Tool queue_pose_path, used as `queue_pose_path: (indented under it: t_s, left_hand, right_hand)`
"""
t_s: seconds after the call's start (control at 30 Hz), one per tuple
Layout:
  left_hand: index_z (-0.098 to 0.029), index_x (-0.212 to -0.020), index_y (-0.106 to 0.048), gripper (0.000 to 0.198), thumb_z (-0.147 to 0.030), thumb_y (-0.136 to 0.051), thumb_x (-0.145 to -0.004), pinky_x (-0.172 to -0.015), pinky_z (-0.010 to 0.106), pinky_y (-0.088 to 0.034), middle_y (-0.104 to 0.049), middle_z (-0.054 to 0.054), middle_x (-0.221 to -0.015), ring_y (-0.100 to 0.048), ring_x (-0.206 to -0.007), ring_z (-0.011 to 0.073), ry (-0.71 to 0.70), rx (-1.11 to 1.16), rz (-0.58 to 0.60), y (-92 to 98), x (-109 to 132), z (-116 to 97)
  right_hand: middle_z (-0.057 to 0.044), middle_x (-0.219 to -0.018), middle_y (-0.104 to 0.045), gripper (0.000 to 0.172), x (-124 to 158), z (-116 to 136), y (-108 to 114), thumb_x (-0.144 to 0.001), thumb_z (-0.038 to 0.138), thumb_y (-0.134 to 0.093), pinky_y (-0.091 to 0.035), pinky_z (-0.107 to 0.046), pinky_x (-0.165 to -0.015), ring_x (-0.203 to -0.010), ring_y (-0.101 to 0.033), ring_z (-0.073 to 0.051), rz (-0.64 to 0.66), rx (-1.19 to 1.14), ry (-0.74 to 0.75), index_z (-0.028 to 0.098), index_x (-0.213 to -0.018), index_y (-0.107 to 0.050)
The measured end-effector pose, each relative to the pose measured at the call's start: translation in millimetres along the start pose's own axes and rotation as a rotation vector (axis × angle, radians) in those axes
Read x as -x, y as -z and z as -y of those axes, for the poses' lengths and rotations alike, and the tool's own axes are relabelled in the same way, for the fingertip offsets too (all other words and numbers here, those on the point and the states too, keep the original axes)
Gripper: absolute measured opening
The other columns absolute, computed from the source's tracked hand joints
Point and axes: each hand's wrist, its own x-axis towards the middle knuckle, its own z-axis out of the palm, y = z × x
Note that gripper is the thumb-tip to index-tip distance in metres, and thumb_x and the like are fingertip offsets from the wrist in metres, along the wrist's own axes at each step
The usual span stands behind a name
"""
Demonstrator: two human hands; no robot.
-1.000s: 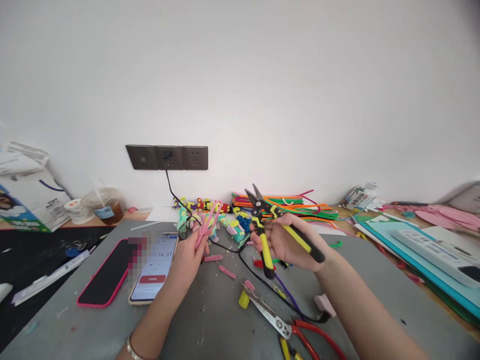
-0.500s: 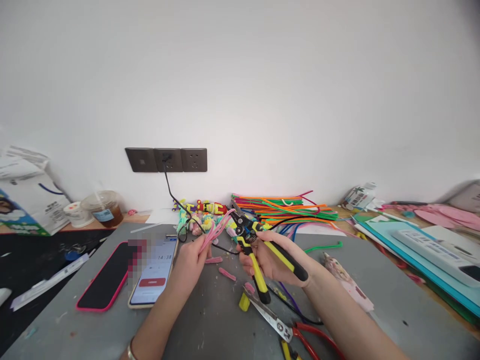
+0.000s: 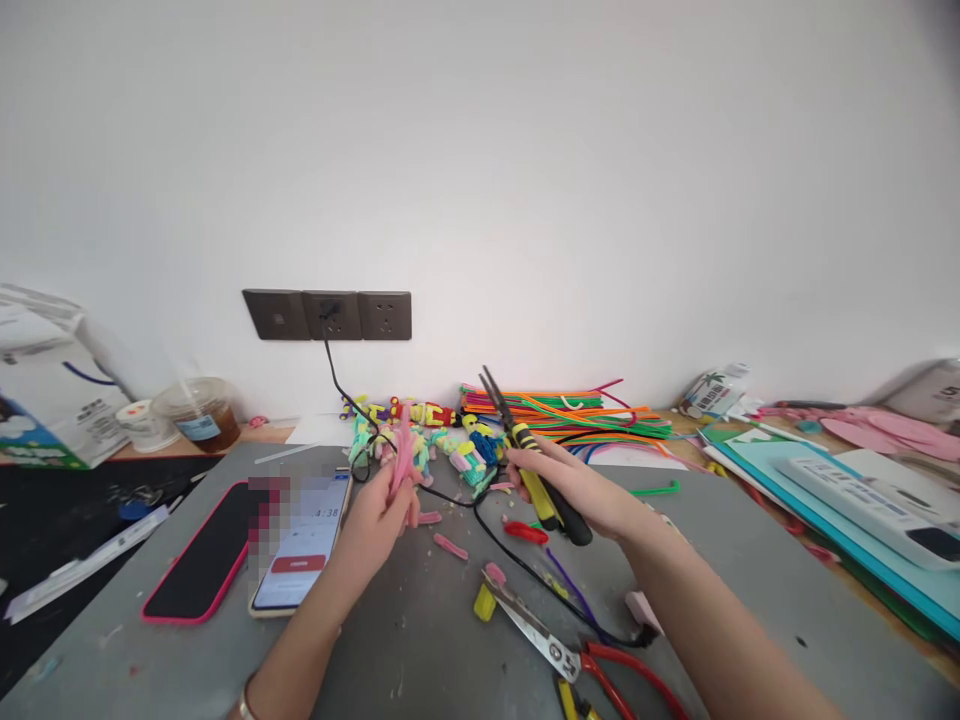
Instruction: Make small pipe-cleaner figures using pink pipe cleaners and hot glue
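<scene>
My left hand (image 3: 382, 515) is closed around a small bundle of pink pipe cleaners (image 3: 403, 455), which stands up from the fingers. In my right hand (image 3: 574, 478) is a pair of black and yellow pliers (image 3: 534, 470), its narrow jaws pointing up and away to the left. The pliers and the pink bundle are apart. Short pink pieces (image 3: 450, 546) lie on the grey mat between my hands. Nearer to me are scissors with red handles (image 3: 551, 645), beside a yellow piece (image 3: 484, 602).
Two phones, one pink-edged (image 3: 199, 555) and one lit (image 3: 304, 550), lie on the left. Behind are small coloured figures (image 3: 420, 412) and a pile of pipe cleaners (image 3: 570, 415). A black cable (image 3: 517, 560) crosses the mat. Blue folders (image 3: 772, 480) lie right, a drink cup (image 3: 206, 420) left.
The pliers have moved away from the pink pipe cleaners, and their handles have closed together. The pink bundle has turned more upright in my left hand.
</scene>
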Motion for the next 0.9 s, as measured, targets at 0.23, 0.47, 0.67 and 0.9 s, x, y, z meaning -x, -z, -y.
queue_pose_path:
  t_s: [0.23, 0.47, 0.67, 0.9]
  left_hand:
    - [-0.018, -0.085, -0.054, 0.021, -0.039, -0.059, -0.085, -0.045, 0.021, -0.027, -0.047, -0.007, -0.045, -0.031, -0.044, 0.0096, 0.197, 0.471, 0.141, -3.4, 2.9, -8.2]
    - [-0.018, -0.072, -0.051, 0.039, -0.052, -0.066, -0.085, -0.059, 0.024, -0.044, -0.061, 0.001, -0.063, -0.053, -0.058, 0.0123, 0.243, 0.567, 0.256, -6.1, 4.9, -10.5]
    - [-0.017, -0.076, -0.058, 0.041, -0.056, -0.068, -0.083, -0.062, 0.026, -0.047, -0.065, 0.004, -0.069, -0.06, -0.065, 0.0155, 0.282, 0.502, 0.368, -8.0, 8.4, -10.8]
    - [-0.015, -0.089, -0.061, 0.044, -0.054, -0.075, -0.078, -0.056, 0.021, -0.045, -0.058, -0.002, -0.064, -0.054, -0.057, 0.0095, 0.282, 0.545, 0.35, -6.1, 9.1, -10.0]
  right_hand:
    - [-0.024, -0.117, -0.062, 0.044, -49.1, -12.6, -24.5, -0.079, 0.036, -0.07, -0.044, -0.045, -0.093, -0.11, -0.058, -0.039, -0.296, 0.917, 0.132, 0.009, -0.112, -0.061]
    - [-0.023, -0.116, -0.059, 0.028, -71.0, -13.7, -51.6, -0.09, 0.035, -0.06, -0.037, -0.051, -0.099, -0.118, -0.048, -0.04, -0.357, 0.793, 0.235, 0.012, -0.106, -0.067]
    - [0.003, -0.061, -0.046, 0.05, -61.5, 2.4, -58.4, -0.098, 0.056, -0.035, -0.04, -0.026, -0.056, -0.058, -0.047, -0.015, 0.028, 0.412, 0.399, 0.018, -0.075, -0.059]
    - [0.004, -0.058, -0.05, 0.034, -44.7, 9.5, -67.7, -0.091, 0.051, -0.051, -0.041, -0.026, -0.055, -0.053, -0.048, -0.013, 0.308, 0.084, 0.4, 0.02, -0.077, -0.055]
